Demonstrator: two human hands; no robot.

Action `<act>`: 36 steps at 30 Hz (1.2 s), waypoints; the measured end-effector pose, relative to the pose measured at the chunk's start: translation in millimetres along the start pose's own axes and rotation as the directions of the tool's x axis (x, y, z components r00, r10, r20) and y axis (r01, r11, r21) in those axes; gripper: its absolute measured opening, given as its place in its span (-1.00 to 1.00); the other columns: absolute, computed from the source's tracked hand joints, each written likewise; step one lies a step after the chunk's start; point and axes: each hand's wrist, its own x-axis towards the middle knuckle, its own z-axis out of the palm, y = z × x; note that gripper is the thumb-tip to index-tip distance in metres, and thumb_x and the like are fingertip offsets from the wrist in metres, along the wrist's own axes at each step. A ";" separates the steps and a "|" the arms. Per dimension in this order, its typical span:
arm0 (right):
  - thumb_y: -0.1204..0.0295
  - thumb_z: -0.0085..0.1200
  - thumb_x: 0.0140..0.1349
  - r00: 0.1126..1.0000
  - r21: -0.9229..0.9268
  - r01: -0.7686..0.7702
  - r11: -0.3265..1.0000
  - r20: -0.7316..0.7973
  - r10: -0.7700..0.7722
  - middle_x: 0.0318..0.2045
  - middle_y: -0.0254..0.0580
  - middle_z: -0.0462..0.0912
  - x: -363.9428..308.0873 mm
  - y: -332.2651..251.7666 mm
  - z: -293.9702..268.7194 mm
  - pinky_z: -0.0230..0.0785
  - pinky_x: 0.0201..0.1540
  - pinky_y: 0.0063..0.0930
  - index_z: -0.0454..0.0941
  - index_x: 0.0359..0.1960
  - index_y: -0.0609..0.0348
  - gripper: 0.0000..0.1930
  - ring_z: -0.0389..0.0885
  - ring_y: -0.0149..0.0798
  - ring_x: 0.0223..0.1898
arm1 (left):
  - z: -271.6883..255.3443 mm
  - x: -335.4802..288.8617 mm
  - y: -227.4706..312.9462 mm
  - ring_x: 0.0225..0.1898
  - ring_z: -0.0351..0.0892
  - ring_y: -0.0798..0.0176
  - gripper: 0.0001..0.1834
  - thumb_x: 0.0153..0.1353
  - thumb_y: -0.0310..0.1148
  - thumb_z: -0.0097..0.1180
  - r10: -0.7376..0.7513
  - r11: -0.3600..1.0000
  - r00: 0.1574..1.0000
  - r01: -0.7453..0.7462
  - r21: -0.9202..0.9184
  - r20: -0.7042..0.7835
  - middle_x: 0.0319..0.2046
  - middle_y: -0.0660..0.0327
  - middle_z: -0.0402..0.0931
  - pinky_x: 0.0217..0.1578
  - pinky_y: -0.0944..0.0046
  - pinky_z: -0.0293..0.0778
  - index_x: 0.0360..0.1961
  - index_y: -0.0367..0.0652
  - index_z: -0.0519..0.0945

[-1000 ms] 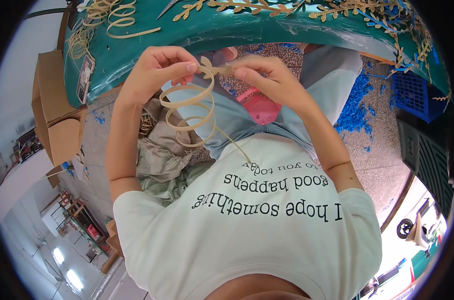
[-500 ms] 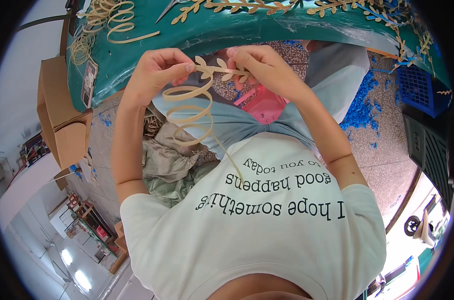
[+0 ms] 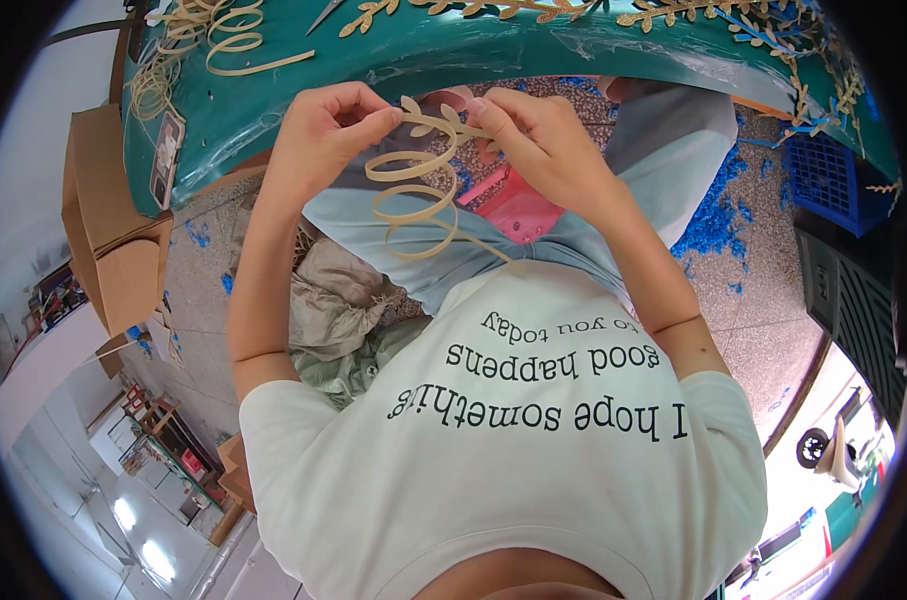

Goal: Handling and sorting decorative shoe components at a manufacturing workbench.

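Above my lap, my left hand [image 3: 336, 132] pinches one end of a gold leaf garland [image 3: 451, 118] between thumb and fingers. The garland's other end sits in the closed fingers of my right hand [image 3: 544, 140], which hide part of it. From near my left fingertips a pale, flat coiled strip [image 3: 414, 220] hangs in loose loops, its tail reaching down to my shirt. Whether strip and garland are joined is hidden by the fingers.
A green table [image 3: 404, 60] holds more coiled strip [image 3: 236, 40], scissors [image 3: 324, 16], several leaf garlands [image 3: 519, 10] and a phone [image 3: 168, 160]. Below are a pink container [image 3: 522, 210], blue scraps [image 3: 719, 210], a blue crate [image 3: 834, 180], a cardboard box [image 3: 109, 200] and a crumpled sack [image 3: 334, 300].
The hanging coil has swung right and up, and less garland shows between my hands. Both hands keep their grip.
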 end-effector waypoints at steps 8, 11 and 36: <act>0.27 -0.16 0.29 1.000 -0.024 0.021 0.999 -0.013 -0.022 -0.57 -0.16 0.59 1.2 2.9 -2.0 0.36 -0.43 -0.57 0.52 -0.33 0.34 -0.67 0.58 -0.39 -0.48 | 7.3 1.9 -4.6 -0.63 0.41 0.50 -0.81 -0.05 -0.33 0.17 0.068 0.989 0.995 -0.057 0.138 -0.076 -0.68 0.29 0.50 -0.58 0.47 0.30 -0.53 -0.26 0.58; 0.28 -0.13 0.27 1.000 0.001 0.009 1.000 -0.017 -0.009 -0.56 -0.18 0.60 2.5 5.6 -1.4 0.35 -0.43 -0.59 0.52 -0.35 0.36 -0.67 0.58 -0.42 -0.48 | 11.2 -0.9 5.2 -0.65 0.44 0.44 -0.82 -0.09 -0.31 0.17 0.087 0.959 0.989 -0.050 0.280 -0.121 -0.69 0.26 0.51 -0.58 0.44 0.32 -0.55 -0.22 0.58; 0.45 0.14 0.07 0.985 0.360 -0.166 0.918 0.021 0.170 -0.62 -0.27 0.59 22.0 -6.7 -5.6 0.30 -0.52 -0.74 0.55 -0.51 0.32 -0.85 0.50 -0.59 -0.58 | 27.9 11.2 -4.6 -0.42 0.50 0.48 -0.78 0.06 -0.43 0.18 0.098 0.908 0.990 -0.048 -0.416 0.100 -0.40 0.27 0.57 -0.47 0.52 0.38 -0.23 -0.26 0.61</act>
